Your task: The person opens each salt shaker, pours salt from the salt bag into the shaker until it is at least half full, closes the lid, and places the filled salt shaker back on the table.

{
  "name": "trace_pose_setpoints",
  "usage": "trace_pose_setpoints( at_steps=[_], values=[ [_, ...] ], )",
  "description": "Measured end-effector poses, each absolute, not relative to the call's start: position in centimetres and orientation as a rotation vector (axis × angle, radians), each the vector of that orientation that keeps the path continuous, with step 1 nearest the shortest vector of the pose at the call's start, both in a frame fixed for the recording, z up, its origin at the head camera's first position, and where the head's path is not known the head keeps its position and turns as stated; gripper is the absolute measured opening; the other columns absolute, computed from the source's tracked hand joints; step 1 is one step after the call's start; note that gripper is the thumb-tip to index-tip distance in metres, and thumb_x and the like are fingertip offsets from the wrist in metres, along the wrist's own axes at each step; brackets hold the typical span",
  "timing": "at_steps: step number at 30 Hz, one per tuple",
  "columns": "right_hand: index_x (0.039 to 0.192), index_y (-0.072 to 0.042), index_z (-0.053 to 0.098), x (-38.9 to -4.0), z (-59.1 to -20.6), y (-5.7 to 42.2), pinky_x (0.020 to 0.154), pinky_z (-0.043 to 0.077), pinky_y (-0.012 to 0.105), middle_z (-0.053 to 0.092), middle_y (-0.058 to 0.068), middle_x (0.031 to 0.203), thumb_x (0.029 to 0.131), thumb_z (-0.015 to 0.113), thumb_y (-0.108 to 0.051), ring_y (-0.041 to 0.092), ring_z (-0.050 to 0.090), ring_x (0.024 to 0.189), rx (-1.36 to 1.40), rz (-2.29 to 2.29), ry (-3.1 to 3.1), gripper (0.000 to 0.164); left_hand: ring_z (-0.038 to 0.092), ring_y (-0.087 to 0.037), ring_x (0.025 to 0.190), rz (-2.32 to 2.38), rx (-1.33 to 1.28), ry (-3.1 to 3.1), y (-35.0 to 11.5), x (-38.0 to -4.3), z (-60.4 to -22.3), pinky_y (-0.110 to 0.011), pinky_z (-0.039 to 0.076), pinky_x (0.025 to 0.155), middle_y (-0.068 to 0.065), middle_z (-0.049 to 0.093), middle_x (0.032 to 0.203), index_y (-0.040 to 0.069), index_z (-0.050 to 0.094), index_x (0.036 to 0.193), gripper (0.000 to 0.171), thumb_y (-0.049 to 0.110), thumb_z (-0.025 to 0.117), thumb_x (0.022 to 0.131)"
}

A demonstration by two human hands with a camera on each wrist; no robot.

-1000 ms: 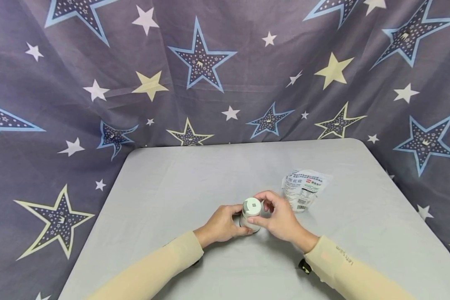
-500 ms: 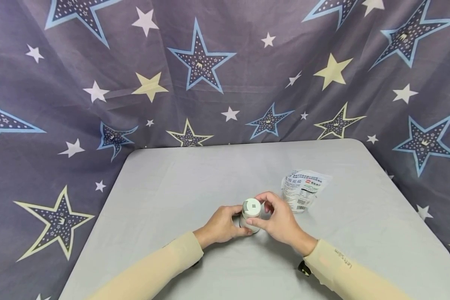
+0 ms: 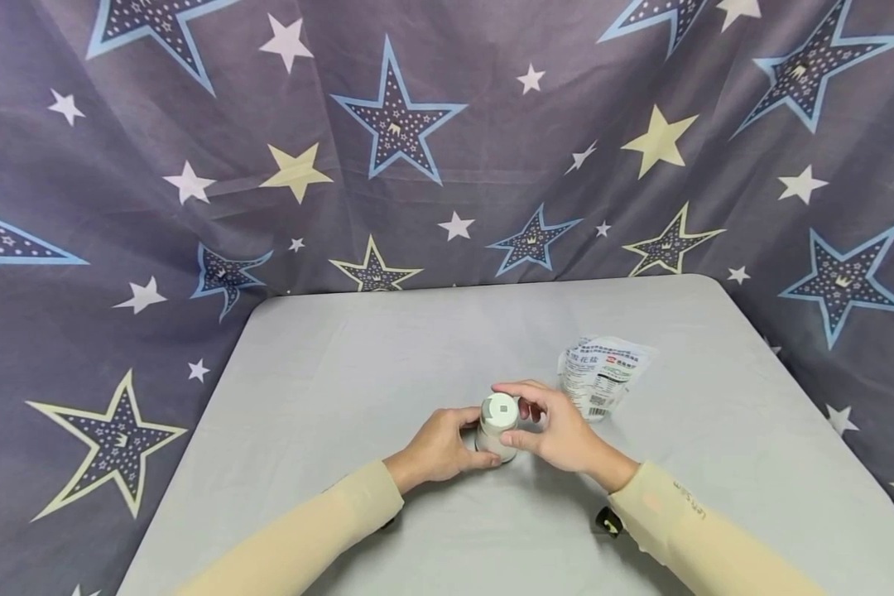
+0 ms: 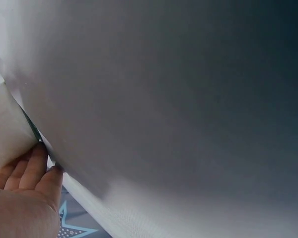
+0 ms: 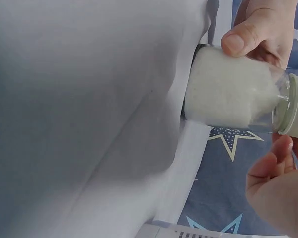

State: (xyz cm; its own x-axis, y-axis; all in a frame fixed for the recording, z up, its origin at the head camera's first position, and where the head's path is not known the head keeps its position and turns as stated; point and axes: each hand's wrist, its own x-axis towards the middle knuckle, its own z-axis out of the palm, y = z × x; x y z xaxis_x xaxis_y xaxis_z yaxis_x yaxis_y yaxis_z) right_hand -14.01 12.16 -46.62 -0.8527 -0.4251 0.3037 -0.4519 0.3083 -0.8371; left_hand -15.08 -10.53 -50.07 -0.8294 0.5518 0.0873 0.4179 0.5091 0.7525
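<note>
A clear jar (image 5: pixel 228 91) packed with white grains stands upright on the table, its pale green lid (image 3: pixel 502 410) on top. My left hand (image 3: pixel 438 445) grips the body of the jar low down, thumb on the near side; in the left wrist view only part of that hand (image 4: pixel 25 198) and of the jar shows. At the top, my right hand (image 3: pixel 559 432) holds the lid between the thumb on the near side and the index finger on the far side. Its other fingers curl beside the lid, as the right wrist view shows.
Behind the right hand stands a white printed pouch (image 3: pixel 607 372) with blue and red lettering and a barcode. A light grey cloth covers the table (image 3: pixel 387 356). A dark star-patterned curtain (image 3: pixel 447 165) hangs along its back and sides.
The right hand has turned a little at the lid: its index finger has moved left along the far side, its thumb slightly right. Left hand, jar and pouch stay in place.
</note>
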Motion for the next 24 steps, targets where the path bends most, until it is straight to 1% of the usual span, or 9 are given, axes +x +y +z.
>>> trace_pose_setpoints(
  at_steps=[3,6,11,14,21,24],
  values=[
    [0.135,-0.007,0.066,-14.12,-46.65,12.11,0.075,0.053,0.044,0.069,0.003,0.119,0.076,0.090,-0.008,0.027,0.060,0.090,0.850,1.615,-2.520,0.064,0.064,-0.010,0.115,1.215,0.844,2.582,-10.52,-15.11,-50.07,-0.033,0.052,0.102,0.001,0.072,0.123,0.010,0.069,0.130,0.060,0.028,0.093,0.077],
    [0.133,-0.007,0.067,-14.20,-46.67,12.06,0.075,0.053,0.042,0.069,0.003,0.120,0.076,0.090,-0.008,0.023,0.060,0.092,0.853,1.608,-2.519,0.061,0.064,-0.010,0.115,1.214,0.851,2.582,-10.55,-15.13,-50.11,-0.033,0.052,0.102,0.001,0.072,0.123,0.009,0.069,0.130,0.060,0.028,0.093,0.078],
    [0.128,-0.012,0.070,-14.12,-46.66,12.04,0.073,0.051,0.043,0.069,-0.002,0.113,0.076,0.090,-0.010,0.029,0.059,0.087,0.819,1.599,-2.539,0.055,0.064,-0.010,0.115,1.220,0.852,2.577,-10.55,-15.12,-50.16,-0.032,0.052,0.102,0.001,0.072,0.124,0.010,0.068,0.130,0.061,0.028,0.093,0.078],
    [0.126,-0.015,0.071,-14.01,-46.67,12.00,0.073,0.050,0.043,0.069,-0.005,0.110,0.076,0.091,-0.012,0.031,0.059,0.087,0.795,1.590,-2.538,0.054,0.064,-0.009,0.115,1.224,0.858,2.576,-10.53,-15.11,-50.18,-0.032,0.052,0.101,0.002,0.072,0.123,0.011,0.068,0.131,0.061,0.028,0.093,0.078],
    [0.117,-0.020,0.072,-13.70,-47.11,11.58,0.071,0.048,0.039,0.067,-0.009,0.098,0.071,0.095,-0.020,0.027,0.056,0.083,0.690,1.534,-2.508,0.051,0.065,-0.008,0.111,1.220,0.863,2.590,-10.50,-15.11,-50.21,-0.033,0.054,0.098,0.003,0.073,0.119,0.013,0.070,0.128,0.057,0.028,0.092,0.078],
    [0.113,-0.020,0.072,-13.43,-47.24,11.30,0.071,0.047,0.039,0.066,-0.010,0.097,0.069,0.097,-0.022,0.026,0.056,0.083,0.638,1.508,-2.495,0.051,0.065,-0.008,0.111,1.209,0.855,2.598,-10.49,-15.10,-50.18,-0.033,0.054,0.098,0.004,0.073,0.119,0.013,0.070,0.127,0.056,0.030,0.092,0.078]
  ],
)
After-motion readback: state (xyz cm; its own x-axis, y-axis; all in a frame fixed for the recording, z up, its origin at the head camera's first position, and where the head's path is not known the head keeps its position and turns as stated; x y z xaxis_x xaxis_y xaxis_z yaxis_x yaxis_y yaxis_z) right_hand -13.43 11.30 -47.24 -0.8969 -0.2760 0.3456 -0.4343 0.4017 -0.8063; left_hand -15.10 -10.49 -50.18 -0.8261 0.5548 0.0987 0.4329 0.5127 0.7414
